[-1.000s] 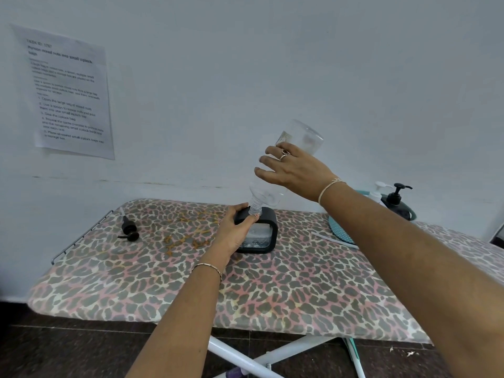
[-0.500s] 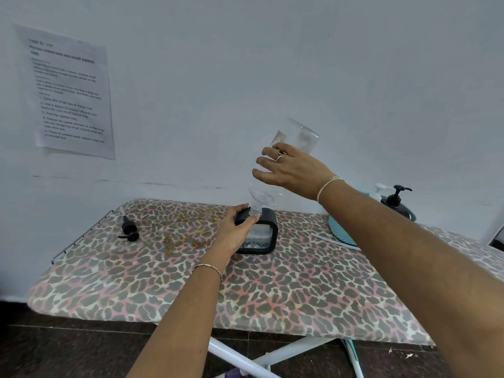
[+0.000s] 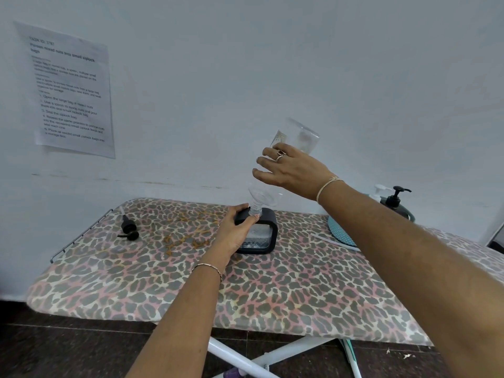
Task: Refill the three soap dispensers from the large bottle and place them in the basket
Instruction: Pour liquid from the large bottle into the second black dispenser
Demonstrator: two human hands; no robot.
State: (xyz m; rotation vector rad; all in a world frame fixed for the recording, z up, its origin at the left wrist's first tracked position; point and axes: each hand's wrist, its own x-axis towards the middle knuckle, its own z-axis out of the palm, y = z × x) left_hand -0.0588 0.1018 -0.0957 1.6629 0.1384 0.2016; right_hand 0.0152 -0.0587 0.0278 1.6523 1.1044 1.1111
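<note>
Near the middle of the leopard-print ironing board (image 3: pixel 272 290), which serves as my worktop, stands a black-framed soap dispenser (image 3: pixel 263 236) with a clear window in its side, its pump off. My left hand (image 3: pixel 234 233) is closed around the dispenser's left top corner, thumb and fingers touching its frame right beside the filling hole. My right hand (image 3: pixel 289 173) is wrapped around the body of a clear plastic bottle (image 3: pixel 296 139), which I hold upside down and tilted, base toward the wall, its threaded neck meeting the top of the dispenser. I cannot tell whether liquid is running, since bottle and contents are both transparent. A ring shows on one finger of my right hand and a thin band on each wrist.

Lying on its side near the board's left end, well apart from the dispenser, is a black pump head (image 3: pixel 128 227). At the far right a teal basket (image 3: pixel 341 231) rests on the board, partly hidden by my right forearm; a black pump dispenser (image 3: pixel 395 203) and a white one (image 3: pixel 379 190) just beside it rise from behind that arm. A printed sheet (image 3: pixel 71 88) is fixed to the wall at upper left.
</note>
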